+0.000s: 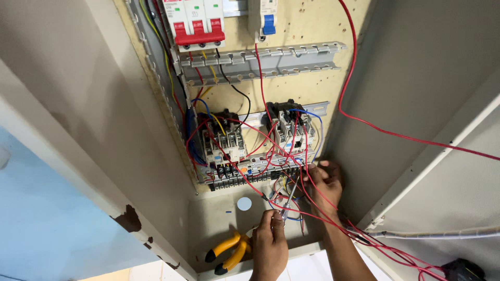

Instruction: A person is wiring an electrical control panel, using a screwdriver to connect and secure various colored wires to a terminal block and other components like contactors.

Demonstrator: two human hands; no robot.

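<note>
Head view: inside a beige metal cabinet (416, 78), wiring on a pale mounting board.
Left hand (269, 244): fingers closed around a slim screwdriver (288, 200), its tip up at the black terminal strip (250, 177).
Right hand (324, 182): curled at the strip's right end, pinching thin red wires (312, 203).
Doing it well: I judge the wire should be held fully seated and the shaft square to the screw.
Materials: glossy plastic contactors (221, 140), ribbed grey trunking (260, 60), yellow-handled pliers (229, 252) on the cabinet floor.
</note>
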